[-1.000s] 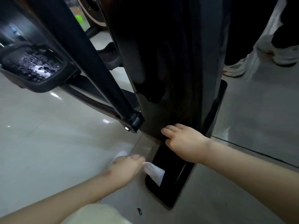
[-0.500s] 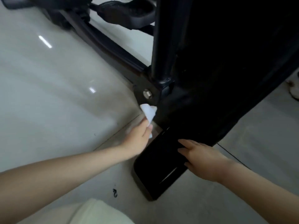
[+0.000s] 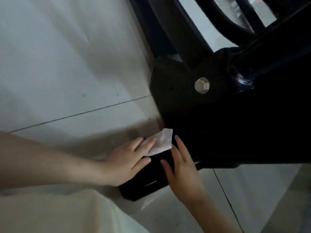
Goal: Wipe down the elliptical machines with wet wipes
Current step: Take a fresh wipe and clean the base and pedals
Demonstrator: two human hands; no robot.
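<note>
Against the elliptical's base (image 3: 218, 125), the wet wipe (image 3: 161, 142) points up-right.

The elliptical machine (image 3: 227, 123) is black, smooth and a little shiny, like painted metal. Its foot (image 3: 144, 187) is black and glossy too. The bolt (image 3: 202, 85) is bare silver metal and it gleams. The wet wipe (image 3: 162, 142) is thin, white and soft, like papery cloth. The floor (image 3: 67, 64) is pale tile, smooth and shiny. The pale cloth (image 3: 67, 212) at the bottom looks soft and matt.
</note>
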